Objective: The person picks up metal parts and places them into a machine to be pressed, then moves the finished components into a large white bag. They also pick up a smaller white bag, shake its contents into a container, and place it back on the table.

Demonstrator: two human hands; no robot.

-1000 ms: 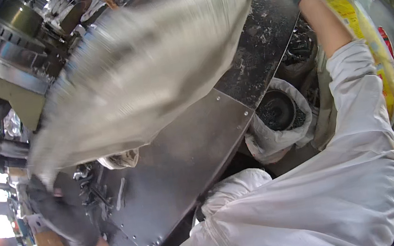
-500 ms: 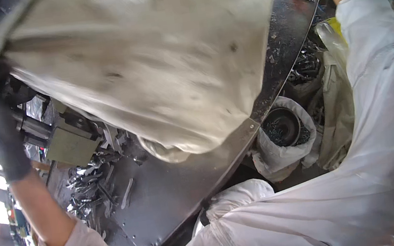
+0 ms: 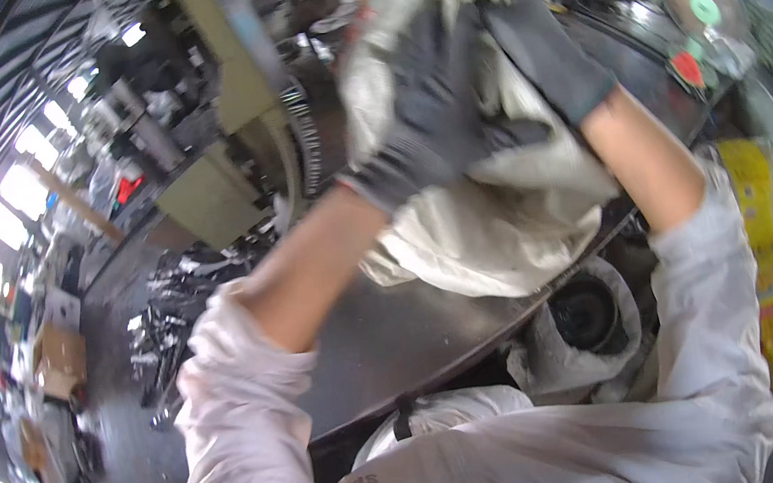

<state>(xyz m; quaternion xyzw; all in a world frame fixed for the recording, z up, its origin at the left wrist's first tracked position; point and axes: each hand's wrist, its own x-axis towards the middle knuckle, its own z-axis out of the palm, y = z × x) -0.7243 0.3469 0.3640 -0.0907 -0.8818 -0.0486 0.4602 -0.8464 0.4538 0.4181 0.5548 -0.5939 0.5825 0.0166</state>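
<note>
A large off-white sack (image 3: 494, 236) of woven-looking cloth hangs upright over the table, its upper part gathered into a narrow neck. My left hand (image 3: 434, 121), in a dark grey glove, wraps the left side of that neck, with its thumb lying across the front. On the other side my right hand (image 3: 548, 51), gloved alike, presses against the gathered cloth; most of its fingers are hidden behind the folds. Both hands are close together and slightly blurred. The sack's lower end is near the table's front edge.
The dark metal table (image 3: 345, 366) carries a heap of dark, shiny scrap strips (image 3: 182, 300) at left. A greenish machine (image 3: 212, 197) stands behind. Below the table's edge sits a white bag holding a dark round thing (image 3: 584, 312). A yellow sack (image 3: 762, 238) stands at right.
The sack was spread wide and lifted, my hands far apart at its two sides. Now both hands have come together at its gathered neck, and it hangs narrower.
</note>
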